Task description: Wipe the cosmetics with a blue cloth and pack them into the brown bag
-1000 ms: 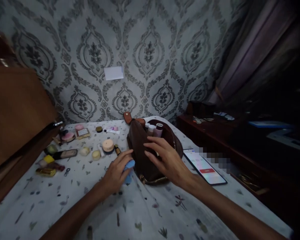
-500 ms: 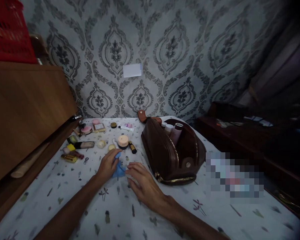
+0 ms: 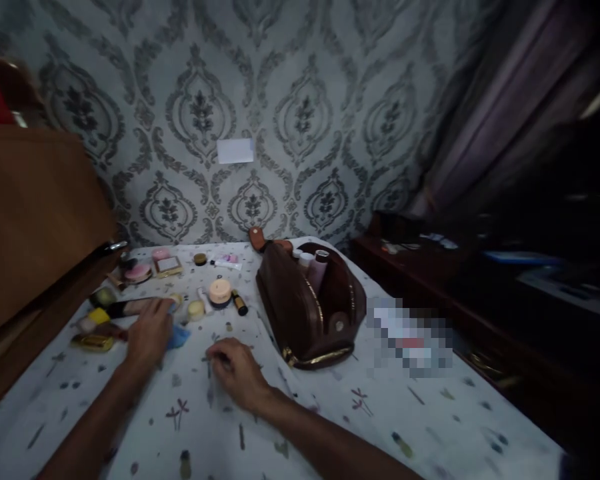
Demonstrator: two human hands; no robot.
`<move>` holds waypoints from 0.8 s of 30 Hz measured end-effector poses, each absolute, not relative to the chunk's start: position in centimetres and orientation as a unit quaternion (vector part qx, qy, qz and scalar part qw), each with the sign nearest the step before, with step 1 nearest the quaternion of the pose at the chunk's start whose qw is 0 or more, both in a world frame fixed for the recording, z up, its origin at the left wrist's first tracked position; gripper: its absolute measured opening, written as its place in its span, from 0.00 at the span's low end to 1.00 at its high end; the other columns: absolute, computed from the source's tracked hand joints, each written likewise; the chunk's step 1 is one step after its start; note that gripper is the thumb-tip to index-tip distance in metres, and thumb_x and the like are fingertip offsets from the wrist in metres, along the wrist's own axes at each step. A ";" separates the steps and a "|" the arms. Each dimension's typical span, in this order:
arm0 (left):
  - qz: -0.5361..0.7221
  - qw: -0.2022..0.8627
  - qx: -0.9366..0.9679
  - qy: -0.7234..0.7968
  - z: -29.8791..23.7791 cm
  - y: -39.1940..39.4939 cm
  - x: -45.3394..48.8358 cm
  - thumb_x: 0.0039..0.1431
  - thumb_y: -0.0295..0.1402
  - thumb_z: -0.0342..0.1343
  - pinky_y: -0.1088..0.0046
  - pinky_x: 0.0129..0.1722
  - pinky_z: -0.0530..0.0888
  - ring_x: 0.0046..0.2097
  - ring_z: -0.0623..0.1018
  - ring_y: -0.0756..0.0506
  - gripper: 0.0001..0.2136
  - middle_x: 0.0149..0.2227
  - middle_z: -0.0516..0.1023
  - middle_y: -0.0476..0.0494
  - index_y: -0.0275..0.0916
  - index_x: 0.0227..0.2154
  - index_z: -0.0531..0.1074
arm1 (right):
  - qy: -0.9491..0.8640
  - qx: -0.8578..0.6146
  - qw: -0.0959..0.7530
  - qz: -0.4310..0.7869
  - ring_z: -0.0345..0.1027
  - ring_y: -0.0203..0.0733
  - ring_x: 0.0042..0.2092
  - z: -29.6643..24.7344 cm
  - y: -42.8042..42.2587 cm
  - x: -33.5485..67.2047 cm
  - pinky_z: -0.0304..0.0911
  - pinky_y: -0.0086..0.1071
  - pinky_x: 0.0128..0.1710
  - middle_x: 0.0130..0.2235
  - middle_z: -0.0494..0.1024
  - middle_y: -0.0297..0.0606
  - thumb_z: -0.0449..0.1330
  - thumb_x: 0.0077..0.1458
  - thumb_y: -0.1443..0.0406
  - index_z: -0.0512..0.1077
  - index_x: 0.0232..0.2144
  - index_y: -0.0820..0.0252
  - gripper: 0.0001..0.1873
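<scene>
Near the left edge of what looks like a bed (image 3: 330,427) under a flowered sheet lies a gold tube (image 3: 93,342), with small compacts and pots scattered beyond it toward the wall. The left hand (image 3: 149,331) lies palm down just right of the tube, on top of a blue cloth (image 3: 180,336) that peeks out past its fingers; the blur hides whether it grips the cloth or only presses on it. A round cream jar (image 3: 220,291) stands behind. The right hand (image 3: 234,369) rests on the sheet nearer the middle, fingers loosely curled, holding nothing. Right of it, a brown leather pouch (image 3: 300,313) sits unzipped, with bottles (image 3: 316,268) standing upright inside
</scene>
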State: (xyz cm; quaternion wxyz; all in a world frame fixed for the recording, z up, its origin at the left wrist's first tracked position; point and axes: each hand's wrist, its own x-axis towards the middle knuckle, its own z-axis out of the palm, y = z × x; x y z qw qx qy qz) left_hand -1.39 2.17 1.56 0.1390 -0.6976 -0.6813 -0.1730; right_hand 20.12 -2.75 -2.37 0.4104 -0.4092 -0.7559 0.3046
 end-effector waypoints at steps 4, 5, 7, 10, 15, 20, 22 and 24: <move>-0.108 0.180 -0.693 -0.690 2.0 2.7 -3.3 0.65 0.25 0.39 0.58 0.44 0.75 0.53 0.72 0.34 0.19 0.53 0.73 0.32 0.33 0.50 0.73 | -0.762 -0.419 0.402 0.288 0.73 0.42 0.43 -2.7 -2.4 20.2 0.66 0.33 0.47 0.39 0.81 0.40 0.58 0.51 0.75 0.78 0.38 0.62 0.13; -0.098 0.183 -0.685 -0.698 2.1 2.8 -3.5 0.65 0.25 0.39 0.57 0.44 0.76 0.55 0.71 0.33 0.19 0.55 0.71 0.31 0.33 0.51 0.72 | -0.765 -0.417 0.401 0.285 0.74 0.42 0.44 -2.8 -2.4 20.2 0.65 0.32 0.48 0.39 0.82 0.40 0.59 0.51 0.75 0.78 0.38 0.62 0.13; -0.072 0.185 -0.673 -0.713 2.1 2.9 -3.7 0.65 0.26 0.39 0.55 0.45 0.76 0.57 0.70 0.32 0.20 0.58 0.69 0.29 0.32 0.53 0.72 | -0.772 -0.410 0.398 0.279 0.74 0.43 0.44 -2.9 -2.3 20.2 0.65 0.32 0.48 0.38 0.82 0.41 0.59 0.51 0.75 0.78 0.38 0.63 0.12; -0.047 0.186 -0.660 -0.727 1.7 3.3 -3.8 0.66 0.25 0.36 0.56 0.49 0.75 0.61 0.67 0.34 0.22 0.60 0.69 0.29 0.30 0.57 0.68 | -0.781 -0.403 0.387 0.279 0.74 0.42 0.42 -2.7 -2.4 20.3 0.65 0.31 0.48 0.38 0.82 0.42 0.59 0.51 0.75 0.79 0.38 0.64 0.13; -0.003 0.183 -0.669 -0.721 0.5 4.7 -4.5 0.64 0.23 0.38 0.61 0.60 0.67 0.64 0.66 0.38 0.22 0.61 0.69 0.31 0.28 0.58 0.67 | -0.794 -0.406 0.356 0.279 0.74 0.43 0.42 -1.9 -2.6 20.6 0.64 0.30 0.50 0.38 0.82 0.43 0.60 0.50 0.74 0.79 0.39 0.66 0.13; 0.047 0.172 -0.661 -0.729 -0.7 5.8 -5.6 0.64 0.23 0.37 0.61 0.61 0.65 0.64 0.65 0.38 0.24 0.62 0.68 0.32 0.28 0.60 0.64 | -0.795 -0.413 0.333 0.294 0.73 0.44 0.45 -1.4 -2.6 21.0 0.62 0.31 0.53 0.39 0.82 0.46 0.59 0.52 0.73 0.79 0.40 0.70 0.13; 0.041 0.170 -0.665 -0.726 -0.9 6.0 -5.9 0.64 0.24 0.36 0.60 0.58 0.67 0.62 0.67 0.37 0.23 0.62 0.68 0.32 0.30 0.60 0.64 | -0.796 -0.413 0.327 0.297 0.73 0.44 0.45 -1.5 -2.6 21.0 0.62 0.31 0.53 0.39 0.82 0.46 0.59 0.52 0.72 0.79 0.41 0.69 0.13; 0.022 0.174 -0.669 -0.723 -0.9 5.9 -6.0 0.64 0.26 0.35 0.60 0.54 0.70 0.59 0.69 0.37 0.22 0.59 0.70 0.34 0.32 0.58 0.64 | -0.798 -0.408 0.328 0.298 0.73 0.43 0.44 -1.7 -2.5 21.0 0.63 0.32 0.51 0.39 0.82 0.44 0.59 0.53 0.72 0.79 0.41 0.67 0.14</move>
